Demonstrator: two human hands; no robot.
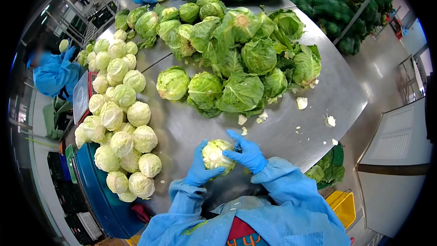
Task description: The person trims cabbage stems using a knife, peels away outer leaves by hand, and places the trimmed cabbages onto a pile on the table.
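Observation:
A trimmed pale cabbage [217, 155] is in front of my body, above the near edge of the steel table, with its cut stem end facing up. My left hand [199, 168], in a blue glove, is wrapped around its left and lower side. On the cabbage's right side is my right hand [249, 153], also gloved, its fingers stretched out and its thumb touching the head. A small dark spot shows between the right thumb and fingers; I cannot make out what it is. Beyond my hands lies a heap of green untrimmed cabbages [240, 92].
Trimmed pale cabbages [122, 143] are piled along the table's left side. Leaf and stem scraps [302, 103] dot the steel table [337, 82]. Green net sacks [327, 4] stand at the back. Co-workers [53, 74] handle cabbages at left and far side. A yellow crate [342, 207] sits lower right.

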